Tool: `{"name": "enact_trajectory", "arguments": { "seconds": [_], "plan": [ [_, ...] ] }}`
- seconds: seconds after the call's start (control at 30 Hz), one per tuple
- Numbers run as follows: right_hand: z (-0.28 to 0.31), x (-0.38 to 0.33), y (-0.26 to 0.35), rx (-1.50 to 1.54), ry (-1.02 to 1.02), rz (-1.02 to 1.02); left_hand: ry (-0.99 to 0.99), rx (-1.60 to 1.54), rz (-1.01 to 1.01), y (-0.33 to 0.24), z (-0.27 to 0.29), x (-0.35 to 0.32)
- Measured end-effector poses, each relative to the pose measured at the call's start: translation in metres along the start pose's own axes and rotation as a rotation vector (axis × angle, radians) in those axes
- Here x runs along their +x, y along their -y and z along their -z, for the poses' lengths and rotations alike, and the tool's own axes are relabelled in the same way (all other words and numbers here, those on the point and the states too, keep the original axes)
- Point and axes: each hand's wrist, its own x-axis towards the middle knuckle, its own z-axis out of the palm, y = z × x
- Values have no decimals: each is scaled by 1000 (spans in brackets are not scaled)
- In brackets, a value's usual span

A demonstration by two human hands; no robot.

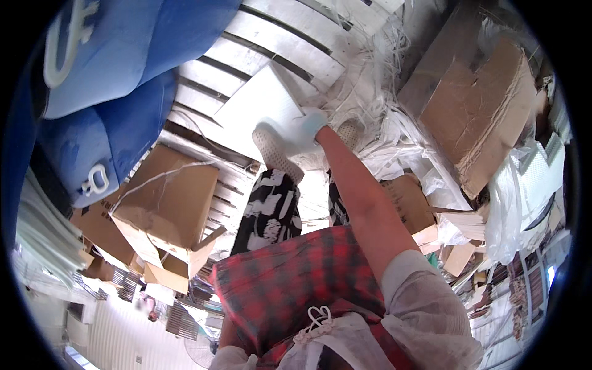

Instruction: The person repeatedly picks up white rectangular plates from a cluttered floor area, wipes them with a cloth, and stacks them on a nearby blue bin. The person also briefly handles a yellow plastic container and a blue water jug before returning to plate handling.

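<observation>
My right hand [308, 126], in a whitish glove with a pale blue cuff, reaches down ahead of my feet. Its fingers close on the near right edge of a white box-like block [262, 102], whose bright surface is washed out by glare. The block rests tilted over wooden slats, just beyond my left shoe [276, 151]. Of my left arm only a bit shows at the lower edge, beside the red checked apron [296, 265]; the left hand is out of sight.
Blue containers with white handles [95, 180] crowd the left. Below them stands an open cardboard box [163, 206]. Flattened cardboard [481, 111] leans at the right, among crumpled clear plastic [509, 209]. Shredded white strips [370, 80] litter the slatted floor [277, 31] near my right shoe [349, 132].
</observation>
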Motion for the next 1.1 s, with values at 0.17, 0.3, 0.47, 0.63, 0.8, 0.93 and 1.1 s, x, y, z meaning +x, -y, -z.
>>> {"name": "enact_trajectory", "arguments": {
  "seconds": [0.17,0.3,0.47,0.63,0.8,0.93,1.1],
  "plan": [
    [-3,-69,14,178,-110,-8,13,-79,99,11,-9,-45],
    [-67,-74,-68,-511,111,44,5,-74,56,-1,3,-31],
    [-73,-66,-58,-915,455,-92,-47,-51,-133,-48,26,50],
    [20,-40,3,-766,238,-120,-243,-48,-482,-159,57,172],
    [69,5,80,-307,-198,278,-305,-28,-623,-283,72,310],
    [51,58,123,-261,-188,446,-121,29,-476,-307,52,363],
    [18,113,163,-109,-12,107,178,92,-592,-321,71,351]
  ]
}}
